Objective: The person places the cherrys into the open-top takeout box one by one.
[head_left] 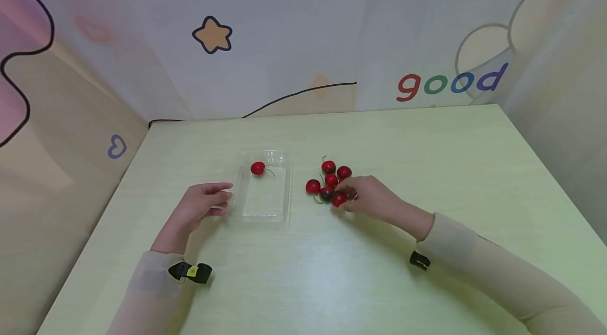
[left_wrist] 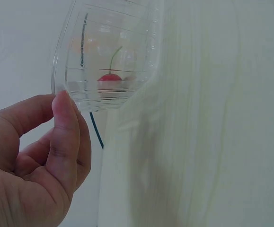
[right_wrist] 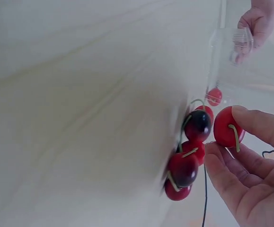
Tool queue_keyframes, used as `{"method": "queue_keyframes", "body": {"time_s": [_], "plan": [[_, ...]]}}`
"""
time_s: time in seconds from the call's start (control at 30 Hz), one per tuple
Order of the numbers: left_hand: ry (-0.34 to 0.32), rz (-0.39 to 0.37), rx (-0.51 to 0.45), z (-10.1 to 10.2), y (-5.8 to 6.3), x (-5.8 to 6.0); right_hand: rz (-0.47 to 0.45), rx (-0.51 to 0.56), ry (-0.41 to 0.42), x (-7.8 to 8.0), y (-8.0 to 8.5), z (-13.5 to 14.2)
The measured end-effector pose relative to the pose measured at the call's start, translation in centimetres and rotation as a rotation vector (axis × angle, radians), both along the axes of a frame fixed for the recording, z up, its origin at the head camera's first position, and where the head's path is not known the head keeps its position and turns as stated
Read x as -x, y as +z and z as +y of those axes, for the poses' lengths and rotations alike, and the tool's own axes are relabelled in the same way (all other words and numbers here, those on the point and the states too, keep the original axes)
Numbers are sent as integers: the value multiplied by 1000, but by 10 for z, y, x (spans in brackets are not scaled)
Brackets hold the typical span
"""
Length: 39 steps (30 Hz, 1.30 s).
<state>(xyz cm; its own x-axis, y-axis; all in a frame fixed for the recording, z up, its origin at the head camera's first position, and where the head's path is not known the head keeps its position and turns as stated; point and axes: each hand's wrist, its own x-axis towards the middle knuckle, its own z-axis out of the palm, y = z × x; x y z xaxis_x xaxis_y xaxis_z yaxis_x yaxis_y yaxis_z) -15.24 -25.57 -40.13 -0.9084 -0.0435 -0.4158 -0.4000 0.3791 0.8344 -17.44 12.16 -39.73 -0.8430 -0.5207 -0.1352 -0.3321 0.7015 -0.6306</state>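
A clear plastic box (head_left: pixel 263 215) stands on the table with one red cherry (head_left: pixel 258 168) inside, its stem showing. At the box's left side, my left hand (head_left: pixel 205 203) pinches the rim between thumb and fingertips, as the left wrist view shows (left_wrist: pixel 56 142). To the right of the box, my right hand (head_left: pixel 370 197) holds a red cherry (right_wrist: pixel 229 126) between thumb and fingers, its green stem hanging free. That cherry is just above or beside a cluster of several loose cherries (head_left: pixel 313 186), some bright red and one very dark (right_wrist: pixel 198 125).
The pale wooden table (head_left: pixel 303 272) runs back to a printed cloth backdrop (head_left: pixel 294 35), with more cloth at both sides. Each sleeve carries a black strap, the left strap (head_left: pixel 191 272) and the right strap (head_left: pixel 420 260).
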Motion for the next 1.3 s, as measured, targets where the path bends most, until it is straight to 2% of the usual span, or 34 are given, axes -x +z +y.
{"method": "queue_keyframes", "body": {"time_s": [0.33, 0.93, 1.13, 1.3], "plan": [[3, 3, -19, 1, -1, 0, 58, 35, 18, -1, 8, -11], [-4, 13, -30, 1, -2, -1, -2, 154, -7, 6, 18, -42], [-1, 6, -32, 1, -2, -1, 5, 144, 13, 12, 22, -56], [1, 7, -44, 1, -1, -1, -1, 149, 62, 20, 26, -69]]}}
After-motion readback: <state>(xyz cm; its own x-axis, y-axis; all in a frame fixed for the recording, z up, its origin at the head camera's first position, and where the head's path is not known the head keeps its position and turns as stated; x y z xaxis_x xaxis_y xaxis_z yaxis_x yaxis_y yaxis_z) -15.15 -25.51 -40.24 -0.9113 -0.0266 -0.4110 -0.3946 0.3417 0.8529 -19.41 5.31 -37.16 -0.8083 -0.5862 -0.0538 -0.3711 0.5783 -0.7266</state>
